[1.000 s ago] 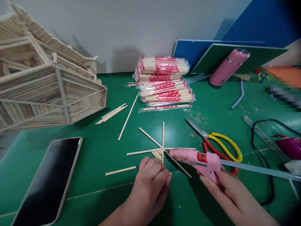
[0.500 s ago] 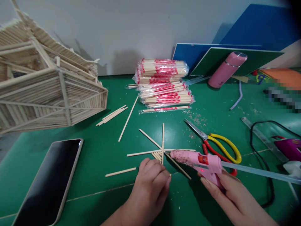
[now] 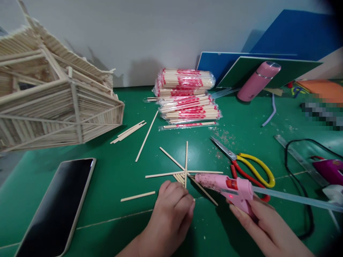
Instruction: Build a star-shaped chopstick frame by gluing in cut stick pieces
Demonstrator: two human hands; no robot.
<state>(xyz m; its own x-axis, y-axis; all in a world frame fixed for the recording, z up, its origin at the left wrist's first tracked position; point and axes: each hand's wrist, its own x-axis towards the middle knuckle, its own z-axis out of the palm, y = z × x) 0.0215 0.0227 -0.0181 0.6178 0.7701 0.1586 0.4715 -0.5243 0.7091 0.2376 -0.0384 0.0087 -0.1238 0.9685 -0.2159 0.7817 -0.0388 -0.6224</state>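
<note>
My right hand [image 3: 268, 221] is wrapped round the handle of a pink hot glue gun [image 3: 223, 184]. A long translucent glue stick [image 3: 294, 200] runs out of its back, and a small red light glows on its side. The nozzle rests at the crossing of several thin wooden sticks [image 3: 186, 157] laid out like a star on the green table. Just on the near side of that crossing, my left hand [image 3: 173, 210] has its fingers curled over the close ends of some sticks. A stick's tip pokes out beside its knuckles; the fingertips themselves are hidden.
Scissors [image 3: 241, 164] with red and yellow handles lie behind the glue gun. A phone [image 3: 56, 207] and a stick-built model [image 3: 75, 110] are at left. Wrapped stick bundles [image 3: 187, 96] and a pink bottle [image 3: 258, 82] stand at the back. A black cable [image 3: 302, 189] curves at right.
The whole view has shifted very slightly. Both hands, the glue gun and the crossed sticks keep almost the same places relative to one another.
</note>
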